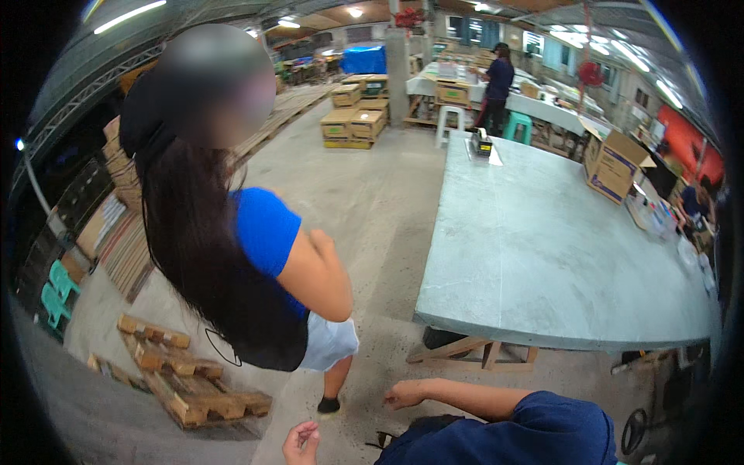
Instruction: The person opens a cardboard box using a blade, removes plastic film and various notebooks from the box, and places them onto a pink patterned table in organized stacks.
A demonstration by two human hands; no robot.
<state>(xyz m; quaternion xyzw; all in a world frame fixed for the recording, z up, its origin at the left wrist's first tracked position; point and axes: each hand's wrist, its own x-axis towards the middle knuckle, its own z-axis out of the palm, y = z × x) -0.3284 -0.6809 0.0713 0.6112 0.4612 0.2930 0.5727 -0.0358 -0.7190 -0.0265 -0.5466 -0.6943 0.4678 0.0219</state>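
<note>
At the lower edge my left hand (301, 443) is in the air, its fingers loosely bent with the thumb apart and nothing visible in it. My right hand (404, 394) reaches in from the right on a bare forearm below a dark blue sleeve (535, 426). Its fingers curl inward in a loose fist, and no object shows in it. Nearest to that hand is the wooden trestle leg (473, 353) beneath a large grey-green table (496, 256). Neither hand touches the table.
A person in a blue shirt (267, 232) stands close on the left. Wooden pallets (186, 387) lie at lower left. On the table are a black tape dispenser (481, 143) and an open cardboard box (612, 163). Stacked cartons (355, 124) and another person (497, 89) are farther back.
</note>
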